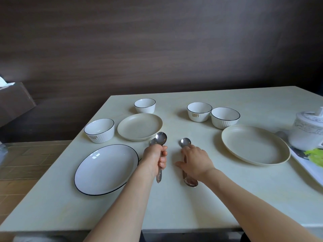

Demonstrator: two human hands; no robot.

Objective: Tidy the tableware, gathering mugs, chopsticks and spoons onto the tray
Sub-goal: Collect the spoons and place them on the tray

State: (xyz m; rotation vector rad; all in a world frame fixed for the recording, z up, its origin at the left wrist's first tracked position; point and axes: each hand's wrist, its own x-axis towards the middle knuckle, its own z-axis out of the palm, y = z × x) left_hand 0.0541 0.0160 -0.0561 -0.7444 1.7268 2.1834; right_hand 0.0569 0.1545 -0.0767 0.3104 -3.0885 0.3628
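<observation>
My left hand (154, 158) grips two steel spoons by their handles. Their bowls (161, 137) point away from me, just past the small beige plate's near rim. My right hand (195, 161) lies flat over two more spoons on the table, thumb spread to the left. One of these spoons (185, 142) shows its bowl beyond the fingertips. The other spoon (191, 182) shows its bowl near my wrist. The white tray (307, 170) with a green print sits at the right edge and is partly cut off. Several ribbed white cups with black rims stand further back, such as the left cup (99, 130) and a right cup (225, 117).
A black-rimmed white plate (106, 169) lies left of my left hand, a small beige plate (139, 126) behind it, and a large beige oval plate (255, 147) on the right. A white lidded pot (305, 135) stands on the tray. The table's left edge drops to a wooden floor.
</observation>
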